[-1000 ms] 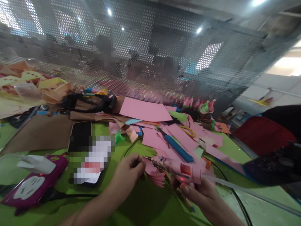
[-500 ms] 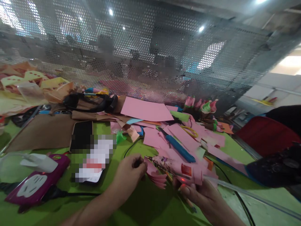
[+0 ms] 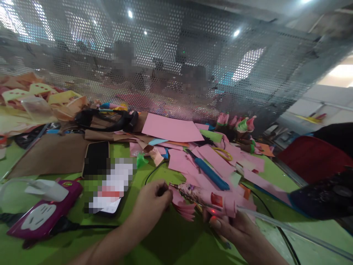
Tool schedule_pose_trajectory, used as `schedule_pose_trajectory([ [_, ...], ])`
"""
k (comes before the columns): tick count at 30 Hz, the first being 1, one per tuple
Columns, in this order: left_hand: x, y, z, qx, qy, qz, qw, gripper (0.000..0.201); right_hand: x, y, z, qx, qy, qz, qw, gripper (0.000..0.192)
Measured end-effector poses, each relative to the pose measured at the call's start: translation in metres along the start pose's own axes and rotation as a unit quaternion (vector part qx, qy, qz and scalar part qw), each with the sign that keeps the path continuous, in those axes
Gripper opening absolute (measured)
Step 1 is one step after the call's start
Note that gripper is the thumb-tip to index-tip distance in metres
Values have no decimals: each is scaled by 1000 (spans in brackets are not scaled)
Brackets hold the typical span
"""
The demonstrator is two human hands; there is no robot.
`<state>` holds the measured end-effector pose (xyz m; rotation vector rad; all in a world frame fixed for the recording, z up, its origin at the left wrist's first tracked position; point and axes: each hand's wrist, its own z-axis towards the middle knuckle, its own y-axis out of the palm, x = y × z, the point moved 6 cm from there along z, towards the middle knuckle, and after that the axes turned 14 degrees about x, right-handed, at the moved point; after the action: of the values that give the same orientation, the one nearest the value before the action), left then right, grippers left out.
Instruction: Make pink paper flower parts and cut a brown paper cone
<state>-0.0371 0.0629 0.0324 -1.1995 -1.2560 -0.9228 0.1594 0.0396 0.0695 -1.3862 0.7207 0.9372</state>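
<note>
My right hand (image 3: 234, 230) is closed around a pink hot glue gun (image 3: 217, 202), its small red light lit and a long clear glue stick (image 3: 278, 222) running out of its back. The gun's tip points left and sits right at the fingertips of my left hand (image 3: 154, 202). That hand pinches one end of a pink paper piece (image 3: 183, 208) whose lower edge is cut into pointed strips. The gun hides part of this paper. Below the gun, a pencil (image 3: 223, 241) lies mostly covered by my right hand.
Pink paper sheets (image 3: 172, 127) and a blue-handled tool (image 3: 211, 173) lie behind my hands. To the left are two phones (image 3: 96, 158), brown paper (image 3: 49, 154) and a purple power strip (image 3: 41, 217) with cords. Paper flowers (image 3: 245, 125) stand at the back right, before a perforated metal screen (image 3: 165, 66).
The glue gun and my right hand have shifted very slightly left. My left hand keeps its pinch on the pink paper in about the same spot.
</note>
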Motion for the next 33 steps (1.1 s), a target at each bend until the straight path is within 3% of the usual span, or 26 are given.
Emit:
schedule_pose_trajectory([
  [16,1,-2,3,8,19,49,999,19,-3,1,0,-11,7,-57,998,44],
  [27,-3,-1,2,-1,-11,7,1000,16,-2,-4,0,9,9,-50,999,40],
  [33,-3,-1,3,4,2,30,1000,18,-1,3,-2,-29,14,-37,999,44],
])
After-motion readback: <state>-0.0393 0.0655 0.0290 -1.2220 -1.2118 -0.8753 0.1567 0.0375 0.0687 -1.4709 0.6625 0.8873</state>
